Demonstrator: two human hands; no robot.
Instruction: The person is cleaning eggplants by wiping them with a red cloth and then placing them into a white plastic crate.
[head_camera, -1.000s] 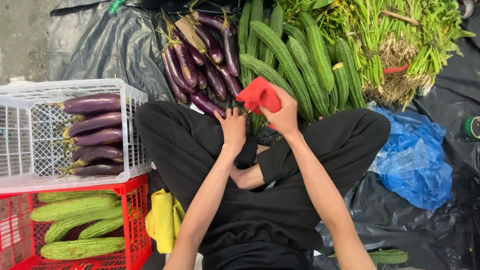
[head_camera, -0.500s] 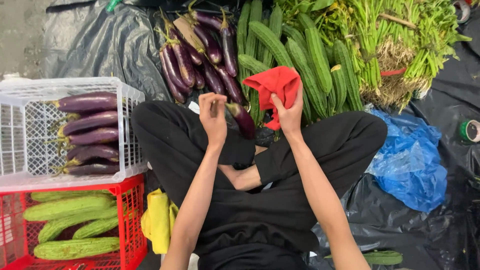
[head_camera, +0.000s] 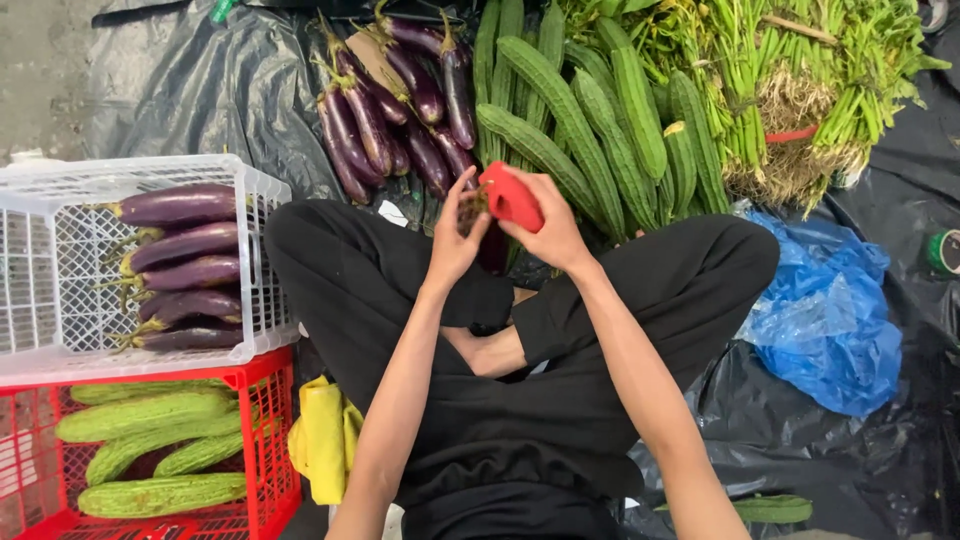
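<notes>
Two hands (head_camera: 500, 225), soft red cloth (head_camera: 512, 197), glossy aubergine (head_camera: 492, 245)

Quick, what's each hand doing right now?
Left hand: closed on the stem end of a long purple eggplant.
Right hand: closed on a crumpled red cloth, pressed against that eggplant.

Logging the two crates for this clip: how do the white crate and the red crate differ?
The white crate holds purple eggplants; the red crate holds green ridged gourds. The white crate lies farther from the person, the red crate nearer, partly cut off by the frame. Both are plastic lattice crates, side by side.
</notes>
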